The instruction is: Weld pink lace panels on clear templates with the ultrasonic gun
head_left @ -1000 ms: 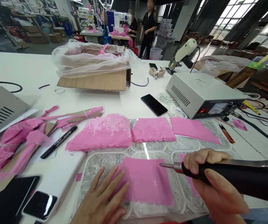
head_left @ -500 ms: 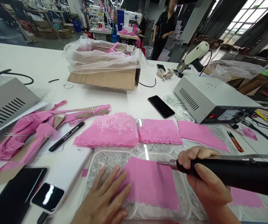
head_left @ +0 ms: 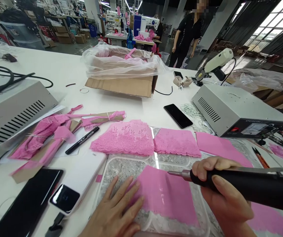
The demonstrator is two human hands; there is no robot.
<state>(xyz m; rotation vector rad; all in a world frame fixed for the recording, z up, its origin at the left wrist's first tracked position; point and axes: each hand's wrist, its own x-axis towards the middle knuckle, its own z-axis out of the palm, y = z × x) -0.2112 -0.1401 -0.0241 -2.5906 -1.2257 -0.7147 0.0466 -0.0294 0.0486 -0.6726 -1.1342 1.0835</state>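
Under left hand [head_left: 115,214]: pink fabric [head_left: 171,196].

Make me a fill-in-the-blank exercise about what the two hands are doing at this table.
1. The right hand grips a tool whose handle is ____.
2. The left hand lies flat, with its fingers on a piece of ____ fabric.
3. Farther back, the cardboard box is lined with clear ____.

Missing words: black; pink; plastic.
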